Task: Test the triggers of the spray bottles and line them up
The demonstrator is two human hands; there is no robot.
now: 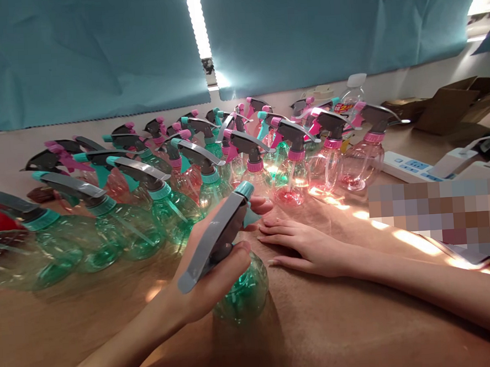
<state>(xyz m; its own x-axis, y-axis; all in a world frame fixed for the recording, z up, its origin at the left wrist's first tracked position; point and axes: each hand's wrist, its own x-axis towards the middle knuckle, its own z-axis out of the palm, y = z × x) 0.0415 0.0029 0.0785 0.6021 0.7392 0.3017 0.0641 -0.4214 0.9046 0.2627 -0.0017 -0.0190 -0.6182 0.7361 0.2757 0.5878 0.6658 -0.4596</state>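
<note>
My left hand (217, 268) is wrapped round the neck of a green spray bottle (247, 294) with a grey and teal trigger head. The bottle stands on the brown table (328, 328), its nozzle pointing up and away from me. Flat on the tabletop to the right lies my right hand (302, 243), fingers stretched toward the bottle and holding nothing. Just beyond both hands are more spray bottles, among them a green one (176, 210) and a clear one with a pink collar (292, 180).
Several rows of green and pink spray bottles fill the far side. A white power strip (410, 165) with plugs lies at the right, before an open cardboard box (448, 104). A clear plastic bottle (353, 91) stands near the wall. Blue-green sheeting (96, 54) hangs behind.
</note>
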